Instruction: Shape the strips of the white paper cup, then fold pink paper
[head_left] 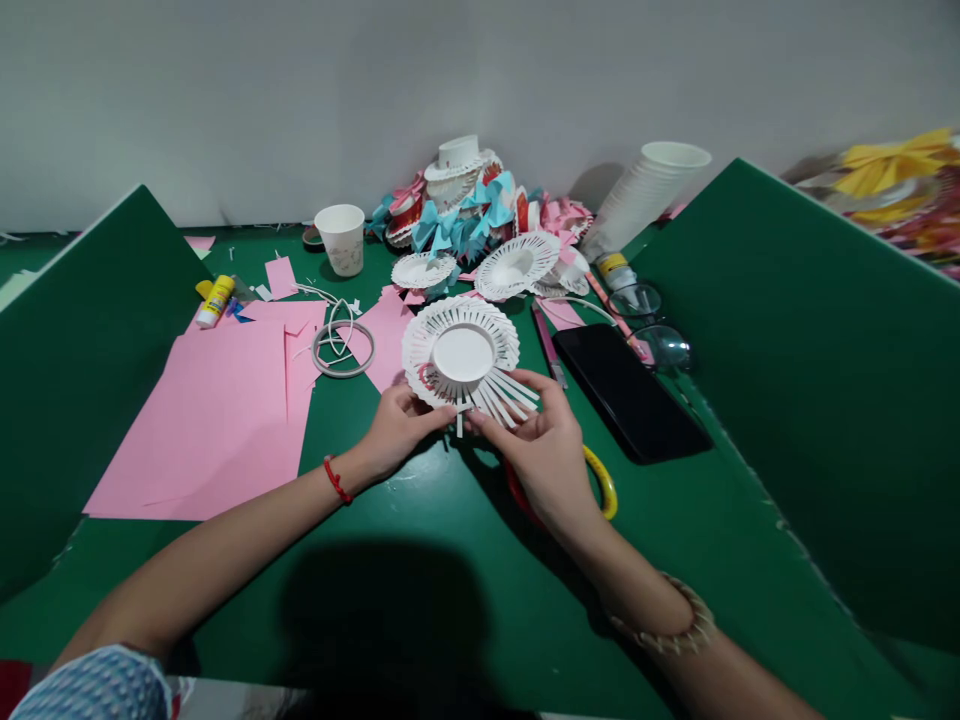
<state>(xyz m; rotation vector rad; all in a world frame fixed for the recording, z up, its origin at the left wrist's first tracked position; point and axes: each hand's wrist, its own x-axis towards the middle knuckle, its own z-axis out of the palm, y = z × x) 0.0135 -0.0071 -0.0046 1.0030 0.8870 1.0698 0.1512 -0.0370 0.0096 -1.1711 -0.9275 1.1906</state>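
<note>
A white paper cup cut into many strips [461,355] lies upside down on the green table [420,500], its strips fanned out around the round base. My left hand [394,428] pinches its near left edge. My right hand [544,445] pinches one of the loose strips at its near right side. Both hands have their fingers closed on the cut cup. Under my right hand lie scissors with red and yellow handles [604,485], mostly hidden.
Pink paper sheets [217,410] lie at the left with a glue stick [215,300] and a white ring [343,350]. A black phone [630,390], glasses [649,320], a stack of cups [645,195], a single cup [341,238] and finished cup crafts [465,215] sit behind. Green dividers [810,380] stand on both sides.
</note>
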